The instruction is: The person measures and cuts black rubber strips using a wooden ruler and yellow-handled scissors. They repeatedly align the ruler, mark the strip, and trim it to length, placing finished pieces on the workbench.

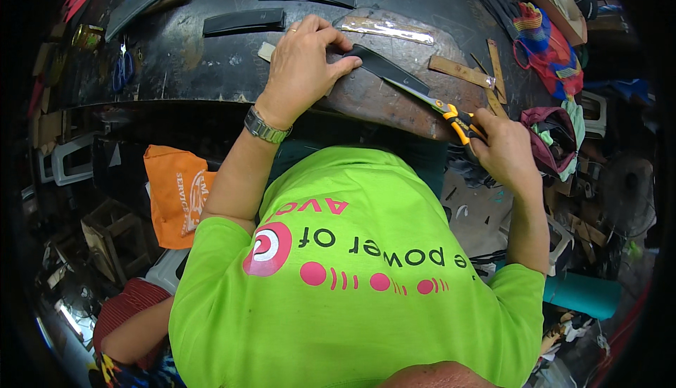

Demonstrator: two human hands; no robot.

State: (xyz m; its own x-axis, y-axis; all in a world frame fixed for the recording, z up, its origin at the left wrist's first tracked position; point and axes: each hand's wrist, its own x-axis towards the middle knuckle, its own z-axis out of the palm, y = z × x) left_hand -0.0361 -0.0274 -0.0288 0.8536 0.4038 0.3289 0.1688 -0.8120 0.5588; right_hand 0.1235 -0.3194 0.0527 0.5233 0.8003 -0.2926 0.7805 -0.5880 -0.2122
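Black strip (394, 73), the landmark here, lies aslant on a worn brown slab (366, 112) at the near edge of the table (204, 82). The left hand (301, 67) is partly curled, its thumb and forefinger gripping the strip's left end; a watch (267, 127) circles its wrist. The right hand (508, 150) is wrapped through the yellow-and-black handles of a pair of scissors (459, 122), to the right of the strip, and the blades run along the strip's near edge; how far they stand apart cannot be told. Just beyond the strip lies a shiny-faced ruler (387, 30); right of it, short wooden pieces (461, 72) lie at different angles. Further beyond the strip and to its left are stacks of dark strips (243, 22), and well to its left rest blue-handled scissors (123, 71). Well to the right of the strip is a multicoloured cloth (542, 43), with a maroon bag (543, 141) nearer the wearer. An orange bag (172, 194) hangs left of the strip and nearer the wearer, as does, lower still, another person's bare arm (141, 330). Between the forearms, on the near side of the strip, spreads a lime-green shirt (352, 261).
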